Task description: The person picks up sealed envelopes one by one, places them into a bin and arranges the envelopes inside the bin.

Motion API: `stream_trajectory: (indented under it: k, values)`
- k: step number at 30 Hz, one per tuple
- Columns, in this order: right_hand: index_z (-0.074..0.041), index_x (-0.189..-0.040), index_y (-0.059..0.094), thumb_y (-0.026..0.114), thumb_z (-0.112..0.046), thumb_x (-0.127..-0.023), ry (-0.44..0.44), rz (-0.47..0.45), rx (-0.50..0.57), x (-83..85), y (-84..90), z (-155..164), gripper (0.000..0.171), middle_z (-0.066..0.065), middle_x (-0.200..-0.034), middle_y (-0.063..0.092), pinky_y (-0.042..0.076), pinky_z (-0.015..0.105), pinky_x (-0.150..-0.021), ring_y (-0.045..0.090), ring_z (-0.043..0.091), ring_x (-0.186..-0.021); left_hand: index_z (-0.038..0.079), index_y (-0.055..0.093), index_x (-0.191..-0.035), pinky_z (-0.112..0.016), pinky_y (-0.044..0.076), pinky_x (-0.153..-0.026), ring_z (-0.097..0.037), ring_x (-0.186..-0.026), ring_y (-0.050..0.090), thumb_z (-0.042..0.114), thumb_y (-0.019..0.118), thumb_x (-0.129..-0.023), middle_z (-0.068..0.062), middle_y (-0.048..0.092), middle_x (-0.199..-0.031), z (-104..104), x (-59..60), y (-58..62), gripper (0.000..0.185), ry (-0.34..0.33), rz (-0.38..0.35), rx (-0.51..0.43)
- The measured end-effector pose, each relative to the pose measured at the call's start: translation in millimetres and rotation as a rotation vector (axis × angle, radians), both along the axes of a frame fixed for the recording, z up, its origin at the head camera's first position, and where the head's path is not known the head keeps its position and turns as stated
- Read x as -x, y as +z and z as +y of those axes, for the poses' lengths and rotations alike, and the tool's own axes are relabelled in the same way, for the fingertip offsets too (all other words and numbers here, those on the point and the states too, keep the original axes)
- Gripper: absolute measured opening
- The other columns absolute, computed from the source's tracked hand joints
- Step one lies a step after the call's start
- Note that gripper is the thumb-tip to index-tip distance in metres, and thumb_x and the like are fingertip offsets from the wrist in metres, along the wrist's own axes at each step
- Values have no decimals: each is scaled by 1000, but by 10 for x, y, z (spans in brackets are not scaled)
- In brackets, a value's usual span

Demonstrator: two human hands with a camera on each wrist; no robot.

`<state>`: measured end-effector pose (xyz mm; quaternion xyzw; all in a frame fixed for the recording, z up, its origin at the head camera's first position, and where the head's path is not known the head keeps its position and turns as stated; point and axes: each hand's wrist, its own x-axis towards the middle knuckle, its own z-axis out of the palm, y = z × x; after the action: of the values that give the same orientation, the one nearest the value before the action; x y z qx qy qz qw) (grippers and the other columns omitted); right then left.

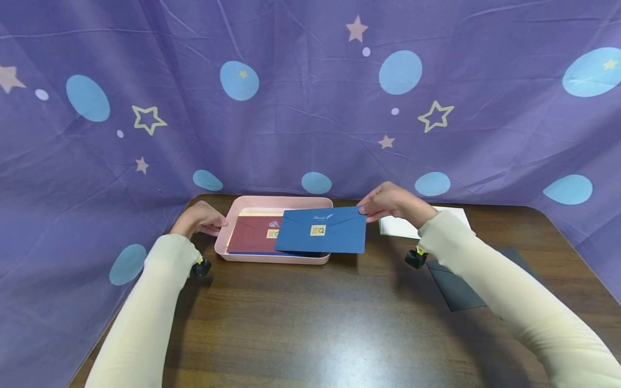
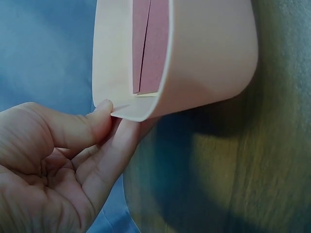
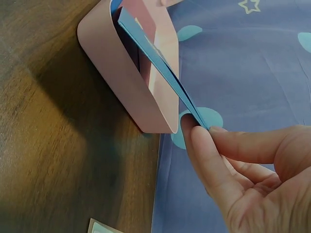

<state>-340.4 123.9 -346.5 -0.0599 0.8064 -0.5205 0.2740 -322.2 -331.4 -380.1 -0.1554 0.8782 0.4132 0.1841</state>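
Observation:
A pink tray (image 1: 271, 259) stands at the back of the table, with a dark red envelope (image 1: 248, 233) lying in it on top of cream and blue ones. My left hand (image 1: 205, 217) pinches the tray's left rim between thumb and fingers, seen close in the left wrist view. A blue envelope (image 1: 335, 237) with a gold sticker slants over the tray's right part. Its right edge is pinched by my right hand (image 1: 395, 203). In the right wrist view the blue envelope (image 3: 160, 63) appears nearly edge-on, its far end inside the tray's outline.
A white envelope or card (image 1: 399, 227) lies beneath the right wrist. A dark envelope (image 1: 458, 285) sits on the table (image 1: 301, 323) under the right forearm, partly hidden by the sleeve. Behind the table hangs a purple cloth (image 1: 301, 134) with stars and blue spots.

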Motion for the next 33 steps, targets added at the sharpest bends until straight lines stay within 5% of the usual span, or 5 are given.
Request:
stream_trajectory:
  k: [16,33]
  values:
    - [17,-116,66,66,4,-95,-44,2,22,13,-36,-181,25,2,-74,71,66,24,-70,65,11,-67,-27,47,-132,-24,66,-72,-6,-68,69,0,57,-99,0,73,-80,-209,-38,-138,43,-146,30,-211]
    - [15,-105,70,69,7,-90,-97,8,23,92,72,-412,17,5,-67,69,66,28,-66,66,13,-58,-26,41,-138,-23,65,-79,-4,-77,69,2,57,-100,1,74,-88,-312,-22,-172,49,-167,21,-264]
